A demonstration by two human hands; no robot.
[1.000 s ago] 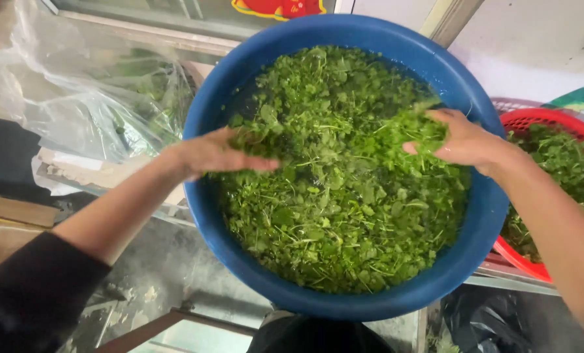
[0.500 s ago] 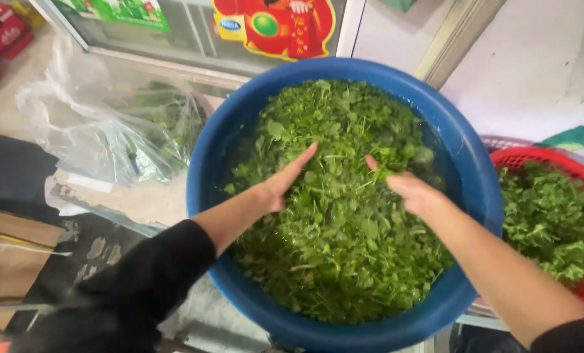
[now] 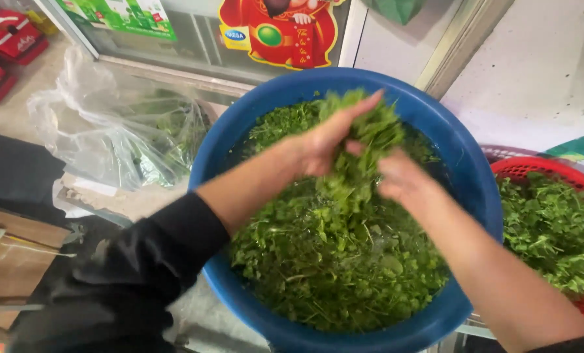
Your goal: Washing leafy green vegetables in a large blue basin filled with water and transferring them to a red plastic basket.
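Reaching in from the bottom of the view, two forearms cross over a large blue basin point(image 3: 475, 196) filled with small green leaves point(image 3: 331, 274) lying in water. The left arm wears a black sleeve point(image 3: 141, 268) pushed up above the wrist, probably to keep the cloth dry; the right forearm is bare.

At the middle of the basin the left hand point(image 3: 324, 147) and the right hand point(image 3: 400, 180) press toward each other with a clump of greens point(image 3: 364, 144) caught between them and raised just above the rest. The left fingers are stretched out flat against the clump's near side, cupping more than gripping; the right hand is curled against its other side, though leaves hide most of its fingers. Held this way, between two palms, the loose leaves stay together and water can run back down into the basin.

Just beside the basin on the right sits a red slotted basket point(image 3: 533, 171) holding more of the same greens, near enough that a lifted handful has little way to go. To the left, farther off, a clear plastic bag point(image 3: 102, 137) with leafy stems lies crumpled on the ground. Beyond everything stands a glass door with a red and yellow sticker point(image 3: 279, 33).

Half a second ago both hands were lying low in the leaves, palms angled inward and apart; a second ago they were spread wide at the basin's opposite edges. Now they have met and lifted.
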